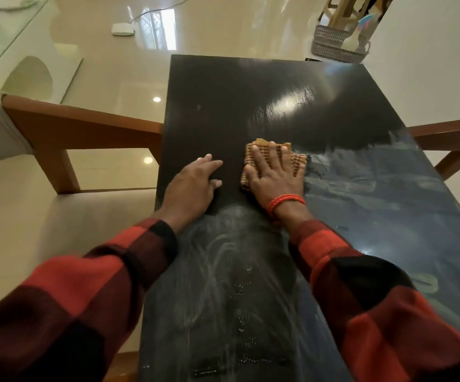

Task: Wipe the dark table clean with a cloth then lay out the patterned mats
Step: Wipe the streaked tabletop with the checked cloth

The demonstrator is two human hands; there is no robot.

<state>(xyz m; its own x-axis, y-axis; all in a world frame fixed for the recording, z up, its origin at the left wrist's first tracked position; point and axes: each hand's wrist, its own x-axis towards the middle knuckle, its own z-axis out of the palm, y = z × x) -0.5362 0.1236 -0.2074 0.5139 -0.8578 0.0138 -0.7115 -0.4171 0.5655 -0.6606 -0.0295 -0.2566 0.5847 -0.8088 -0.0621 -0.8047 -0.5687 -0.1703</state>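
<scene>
On the dark bench (251,106), centre: one folded cloth (296,161), tan-orange with a ribbed dark weave, lying flat under the right hand (274,175). Right fingers (259,157) are spread straight, pressing the cloth down onto the surface; nothing is clenched. An orange-red cord bracelet (285,203) circles the right wrist.

Left hand (193,186): resting palm-down on the bare bench just beside the cloth, not touching it; fingers released, lightly bent, grasping nothing.

Bench surface: far half plain black with a dull sheen; near half and right side marked with pale chalky smears and streaks. The cloth sits at the boundary of the two.

Sleeves (361,285): red-and-black check, both forearms.

Surroundings: wooden chair with pale seat (58,216) against the left edge of the bench; a second wooden chair arm (449,133) at the right edge; glossy cream floor (223,28); white box with cable (123,29) on the floor, far left; grey woven basket (333,42), far right.

Writing, labels, brands: none legible on any item.
</scene>
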